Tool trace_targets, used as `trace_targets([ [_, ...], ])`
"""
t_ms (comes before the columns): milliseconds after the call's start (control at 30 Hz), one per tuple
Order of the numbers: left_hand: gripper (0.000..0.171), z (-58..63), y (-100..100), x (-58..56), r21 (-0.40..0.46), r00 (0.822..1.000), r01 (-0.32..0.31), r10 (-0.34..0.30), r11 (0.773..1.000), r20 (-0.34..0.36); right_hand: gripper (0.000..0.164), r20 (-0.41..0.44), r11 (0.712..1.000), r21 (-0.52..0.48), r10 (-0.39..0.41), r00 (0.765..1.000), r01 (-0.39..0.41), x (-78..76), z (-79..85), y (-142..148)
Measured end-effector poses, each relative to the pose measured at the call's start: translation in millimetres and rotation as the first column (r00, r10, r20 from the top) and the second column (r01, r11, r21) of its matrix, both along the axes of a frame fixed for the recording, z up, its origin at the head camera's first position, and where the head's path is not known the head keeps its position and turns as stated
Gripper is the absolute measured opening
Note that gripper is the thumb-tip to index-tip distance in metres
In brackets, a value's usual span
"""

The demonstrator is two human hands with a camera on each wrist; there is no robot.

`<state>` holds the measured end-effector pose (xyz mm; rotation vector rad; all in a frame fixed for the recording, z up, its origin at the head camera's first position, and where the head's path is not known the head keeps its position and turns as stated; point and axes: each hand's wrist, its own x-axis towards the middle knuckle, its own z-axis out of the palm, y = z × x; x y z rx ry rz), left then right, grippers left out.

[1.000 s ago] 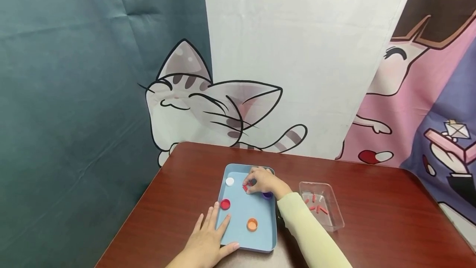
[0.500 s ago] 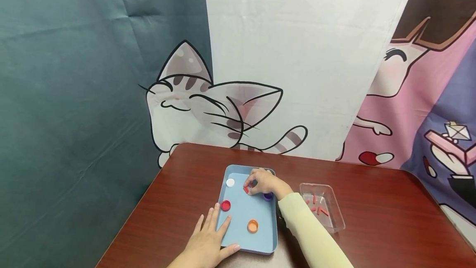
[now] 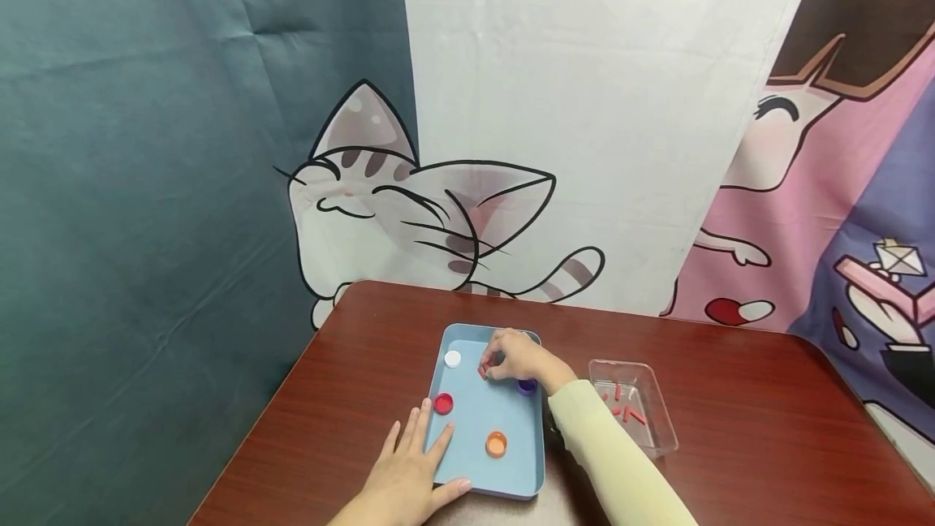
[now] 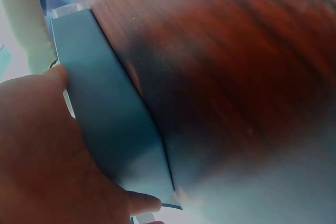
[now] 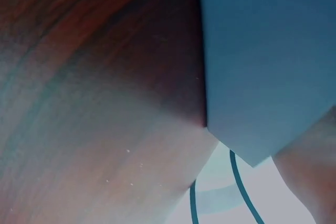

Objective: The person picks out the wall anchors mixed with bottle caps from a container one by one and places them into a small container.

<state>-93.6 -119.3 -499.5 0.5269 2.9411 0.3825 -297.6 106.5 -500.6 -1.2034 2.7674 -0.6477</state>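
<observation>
My right hand [image 3: 514,355] is over the far right part of a shallow blue tray [image 3: 475,420], pinching a small red stick [image 3: 484,369] between thumb and fingertips. More red shows within the curl of the fingers, partly hidden. A purple cap [image 3: 527,385] lies just under the wrist. On the tray's near left edge my left hand [image 3: 402,465] rests with fingers spread; the left wrist view shows its thumb [image 4: 59,74] at the tray's rim. A white cap [image 3: 452,359], a red cap [image 3: 443,403] and an orange cap [image 3: 496,444] sit inside the tray.
Right of the tray stands a clear plastic box [image 3: 661,420] with several small red sticks [image 3: 626,413] in it. Both stand on a reddish-brown wooden table [image 3: 752,420]. A printed curtain [image 3: 621,104] hangs behind the table's far edge.
The red stick between the right fingertips has turned slightly and now shows less. The left hand, caps and box have stayed in place.
</observation>
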Motion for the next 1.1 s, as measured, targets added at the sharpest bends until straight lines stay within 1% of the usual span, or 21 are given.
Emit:
trace_targets([
  [133,0.088,-0.3,-0.1,-0.1,-0.001,1.000,-0.002,0.002,1.000,-0.005,0.013,-0.010,0.998,-0.055,-0.003,1.000,0.002,0.4,6.3,3.4],
  [333,0.089,-1.6,-0.1,-1.1,0.004,1.000,-0.010,0.010,1.000,0.004,0.015,0.065,0.991,-0.134,-0.008,0.998,0.016,3.6,14.1,8.7],
  [567,0.089,-1.9,0.0,-0.5,0.006,1.000,-0.016,0.016,1.000,0.021,0.016,0.096,0.979,-0.204,-0.003,0.995,0.022,12.3,19.8,13.3],
  [667,0.089,-2.0,-0.4,-0.6,0.004,1.000,-0.017,0.017,1.000,0.015,0.018,0.109,0.966,-0.257,-0.013,0.994,0.041,16.7,21.8,15.1],
  [800,0.090,-2.4,-0.6,-0.9,0.008,1.000,-0.018,0.017,1.000,0.007,0.020,0.143,0.940,-0.335,-0.012,0.990,0.060,23.1,22.4,18.7],
  [967,0.090,-3.4,-0.6,-0.9,0.015,1.000,-0.014,0.014,1.000,0.016,0.021,0.148,0.916,-0.397,-0.005,0.989,0.064,34.8,23.2,24.6],
  [1033,0.090,-3.6,-0.6,-1.0,0.013,1.000,-0.013,0.012,1.000,0.017,0.021,0.161,0.905,-0.418,-0.017,0.987,0.083,40.4,24.3,27.0],
  [1100,0.090,-3.8,-0.8,-1.1,0.009,1.000,-0.013,0.012,1.000,0.013,0.023,0.203,0.887,-0.443,-0.040,0.978,0.128,46.5,26.1,29.4],
])
